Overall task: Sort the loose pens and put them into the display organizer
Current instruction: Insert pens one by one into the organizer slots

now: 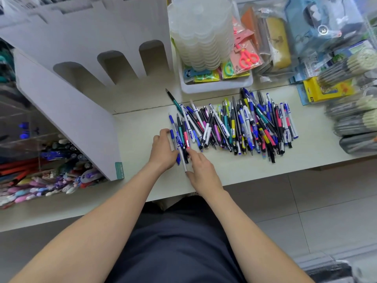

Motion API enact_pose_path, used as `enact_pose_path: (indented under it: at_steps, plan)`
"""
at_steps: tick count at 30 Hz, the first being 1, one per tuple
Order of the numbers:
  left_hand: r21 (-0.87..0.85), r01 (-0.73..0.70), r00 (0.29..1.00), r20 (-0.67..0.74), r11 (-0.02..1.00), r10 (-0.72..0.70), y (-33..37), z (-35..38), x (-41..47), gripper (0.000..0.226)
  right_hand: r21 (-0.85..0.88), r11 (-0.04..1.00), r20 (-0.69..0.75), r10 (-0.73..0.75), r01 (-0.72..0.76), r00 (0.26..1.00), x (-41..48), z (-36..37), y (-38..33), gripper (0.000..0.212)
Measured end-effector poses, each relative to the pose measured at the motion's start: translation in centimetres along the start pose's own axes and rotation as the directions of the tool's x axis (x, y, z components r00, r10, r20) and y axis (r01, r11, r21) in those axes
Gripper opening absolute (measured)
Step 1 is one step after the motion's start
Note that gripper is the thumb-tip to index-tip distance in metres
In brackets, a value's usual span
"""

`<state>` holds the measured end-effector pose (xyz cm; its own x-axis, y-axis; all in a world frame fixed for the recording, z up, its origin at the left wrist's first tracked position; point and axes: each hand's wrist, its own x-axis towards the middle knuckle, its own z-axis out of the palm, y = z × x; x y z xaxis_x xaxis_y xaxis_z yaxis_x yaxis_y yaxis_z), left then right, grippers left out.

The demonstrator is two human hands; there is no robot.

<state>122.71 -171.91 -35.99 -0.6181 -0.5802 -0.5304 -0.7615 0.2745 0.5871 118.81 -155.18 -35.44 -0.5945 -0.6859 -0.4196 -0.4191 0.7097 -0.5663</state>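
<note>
A big pile of loose pens, blue, white, black, pink and yellow, lies across the pale table. At the pile's left end, my left hand grips a small bundle of pens, fingers curled over its far side and thumb near its lower part. My right hand rests against the bundle's right side, index fingertip and thumb touching the pens. A white cardboard display organizer with arched slots stands to the left. One teal pen lies apart behind the pile.
A white tray behind the pile holds stacked translucent containers and packaged scissors. Bagged pencil cases and pen packs crowd the right. A clear box of assorted pens sits at the far left. The table's front edge runs just below my hands.
</note>
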Motion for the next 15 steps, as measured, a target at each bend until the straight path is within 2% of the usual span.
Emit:
enact_pose_path:
  at_steps: [4,6,9,12,15]
  plan:
    - [-0.026,-0.001,1.0,-0.024,1.0,0.0,-0.1,-0.1,-0.1,0.072,-0.104,0.994,-0.091,-0.055,0.045,0.994,1.1,0.0,-0.1,0.047]
    - [-0.038,0.004,0.999,-0.034,0.999,-0.005,0.0,-0.4,-0.1,0.07,-0.171,0.984,-0.193,-0.091,0.058,0.977,1.8,-0.1,-0.3,0.041]
    - [-0.049,0.001,0.999,-0.034,0.999,-0.003,0.1,-0.6,0.1,0.07,-0.219,0.974,-0.283,-0.118,0.056,0.952,2.6,-0.5,-0.9,0.059]
    - [-0.064,0.007,1.0,-0.027,0.998,-0.009,0.1,-0.7,0.4,0.068,-0.265,0.964,-0.237,-0.09,0.025,0.967,3.7,-0.7,-1.4,0.084]
    - [-0.083,0.006,0.998,-0.063,0.997,-0.011,0.2,-0.7,0.6,0.06,-0.279,0.96,-0.183,-0.093,0.039,0.979,4.2,-0.4,-2.0,0.086]
